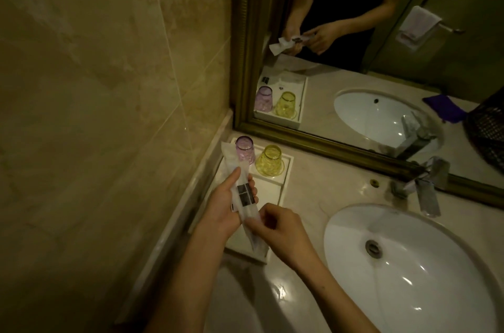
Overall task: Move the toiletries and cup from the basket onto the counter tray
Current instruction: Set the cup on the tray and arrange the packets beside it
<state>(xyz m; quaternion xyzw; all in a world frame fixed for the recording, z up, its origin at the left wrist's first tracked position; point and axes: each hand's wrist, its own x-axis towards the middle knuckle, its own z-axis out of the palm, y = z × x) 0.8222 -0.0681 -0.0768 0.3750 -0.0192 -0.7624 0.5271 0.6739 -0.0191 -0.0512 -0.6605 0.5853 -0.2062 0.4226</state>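
Holding long white toiletry packets (243, 196) over the white counter tray (287, 169), left hand (222, 207) wrapped around their middle, fingers curled shut on them; right hand (281, 229) pinching the lower end of the packets between thumb and fingertips. Standing upside down at the tray's far end, side by side: purple cup (245, 149) and yellow cup (270, 160). White sink (409, 264) just right of the tray
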